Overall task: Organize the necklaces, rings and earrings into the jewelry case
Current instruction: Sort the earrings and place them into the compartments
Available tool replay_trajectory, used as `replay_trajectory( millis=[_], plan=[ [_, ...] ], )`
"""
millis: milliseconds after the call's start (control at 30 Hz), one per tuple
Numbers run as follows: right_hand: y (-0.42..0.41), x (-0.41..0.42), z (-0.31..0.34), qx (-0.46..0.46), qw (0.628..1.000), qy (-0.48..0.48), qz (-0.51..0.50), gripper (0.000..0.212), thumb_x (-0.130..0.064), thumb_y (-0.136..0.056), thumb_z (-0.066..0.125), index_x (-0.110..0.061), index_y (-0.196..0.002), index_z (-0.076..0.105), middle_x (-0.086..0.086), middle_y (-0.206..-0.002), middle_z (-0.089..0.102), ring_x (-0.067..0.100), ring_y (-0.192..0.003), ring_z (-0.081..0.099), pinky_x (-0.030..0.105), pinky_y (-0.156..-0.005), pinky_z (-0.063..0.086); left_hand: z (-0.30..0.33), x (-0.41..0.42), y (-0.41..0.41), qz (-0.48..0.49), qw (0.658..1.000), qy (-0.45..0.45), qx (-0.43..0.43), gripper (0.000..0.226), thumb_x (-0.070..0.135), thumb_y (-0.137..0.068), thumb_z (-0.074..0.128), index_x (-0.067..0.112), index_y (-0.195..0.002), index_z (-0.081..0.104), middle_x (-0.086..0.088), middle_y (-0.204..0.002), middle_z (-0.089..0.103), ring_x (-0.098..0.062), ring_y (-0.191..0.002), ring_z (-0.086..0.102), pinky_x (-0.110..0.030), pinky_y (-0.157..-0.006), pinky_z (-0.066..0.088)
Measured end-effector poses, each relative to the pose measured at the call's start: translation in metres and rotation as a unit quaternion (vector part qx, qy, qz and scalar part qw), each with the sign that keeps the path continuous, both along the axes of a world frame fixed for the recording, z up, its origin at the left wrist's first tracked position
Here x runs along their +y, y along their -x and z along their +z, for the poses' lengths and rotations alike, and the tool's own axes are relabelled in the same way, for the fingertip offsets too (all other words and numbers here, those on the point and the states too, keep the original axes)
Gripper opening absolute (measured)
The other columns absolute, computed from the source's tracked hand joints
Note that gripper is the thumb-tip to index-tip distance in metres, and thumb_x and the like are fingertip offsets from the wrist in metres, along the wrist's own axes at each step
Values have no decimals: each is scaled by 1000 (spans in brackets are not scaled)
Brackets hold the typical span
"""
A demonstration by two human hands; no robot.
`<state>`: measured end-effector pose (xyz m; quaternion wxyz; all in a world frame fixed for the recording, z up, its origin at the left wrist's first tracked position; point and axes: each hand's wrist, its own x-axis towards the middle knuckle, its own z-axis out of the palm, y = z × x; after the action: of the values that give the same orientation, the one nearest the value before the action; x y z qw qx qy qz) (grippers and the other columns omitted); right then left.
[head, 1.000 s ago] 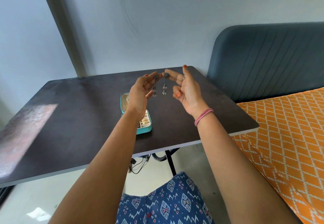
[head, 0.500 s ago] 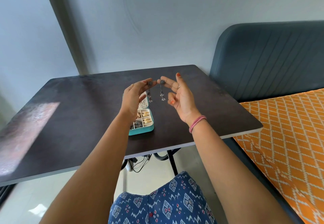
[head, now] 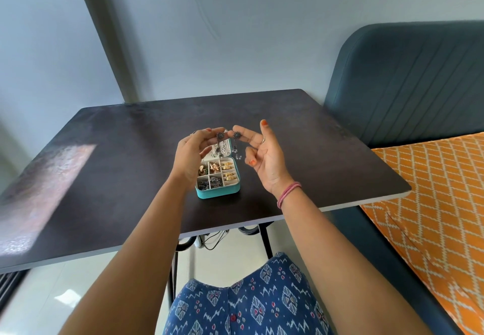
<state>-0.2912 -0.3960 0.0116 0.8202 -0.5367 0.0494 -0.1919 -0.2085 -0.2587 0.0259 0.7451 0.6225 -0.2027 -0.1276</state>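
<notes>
**Observer:** What are you holding right now?

**Operator:** Two dark metal drop earrings with flower-shaped tops, one in each hand. My left hand pinches the left earring by its top between thumb and fingertip. My right hand pinches the right earring the same way between thumb and forefinger; its middle finger points up and the other two curl in toward the palm. The two tops sit just beside each other, and the strands hang straight down from them.

**Observer:** And the case?

**Operator:** The small teal jewelry case with a cream lining lies open on the dark rectangular table, below my hands. Both earrings dangle above its far end, over the raised lid, and I can't tell whether the tips touch it. The divided tray holds gold ring-like pieces in the right-hand compartments, copper-coloured pieces in the middle, and dark silver pieces toward the near left. Silvery chains show in the lid, though they're partly hidden by the earrings.

**Observer:** Anything else around?

**Operator:** A pink band on my right wrist, a ring on that hand, and a teal padded headboard with an orange patterned bed cover to the right.
</notes>
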Motion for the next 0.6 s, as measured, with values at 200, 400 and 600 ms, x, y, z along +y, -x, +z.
replay_trajectory(
  millis=[200,400,600],
  plan=[
    [-9,9,-5,-6,1000,-8,5,55,-54,-95,35,-13,-112,68,5,-118,69,7,-48,33,19,-51,30,-8,3,-2,11,999,46,14,22,8,-93,50,6,-90,71,-1,-83,76,-10,-82,71,-20,-72,53],
    [-16,13,-11,-2,1000,5,12,59,-58,-89,37,-14,-110,70,7,-118,69,8,-49,33,20,-53,26,-25,11,-8,43,997,57,6,22,10,-94,49,3,-96,70,0,-84,76,-12,-83,72,-18,-67,54],
    [-21,13,-17,3,1000,1,13,59,-57,-90,37,-14,-109,71,8,-118,69,8,-48,32,18,-51,29,-37,16,-17,58,993,98,12,39,11,-94,41,20,-80,77,1,-89,76,-16,-95,71,-20,-83,53]
  ],
)
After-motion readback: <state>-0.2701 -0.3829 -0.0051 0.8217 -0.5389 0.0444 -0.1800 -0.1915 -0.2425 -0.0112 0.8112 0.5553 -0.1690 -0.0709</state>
